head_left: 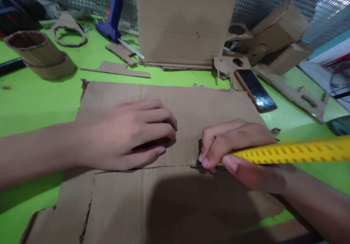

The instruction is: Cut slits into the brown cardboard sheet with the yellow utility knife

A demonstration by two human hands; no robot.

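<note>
A large cardboard sheet [186,105] lies flat, with one cut line running across its middle and another down its lower left. My left hand [133,134] rests palm down on the sheet, just above the crosswise cut, its fingers curled; whether anything is under them is hidden. My right hand [232,145] grips a yellow cutter [295,151] with a ridged handle that points off to the right. The cutter's thin blade touches the cardboard at the right part of the crosswise cut. My right fingertips press down close to the blade.
Behind the sheet stand an upright cardboard panel [186,21] and a blue glue gun [111,18]. A phone [255,90] lies at the sheet's right corner. Cardboard tube [41,56] at left; cardboard scraps [115,68] behind; cardboard boxes [279,32] at back right, on the green table [24,109].
</note>
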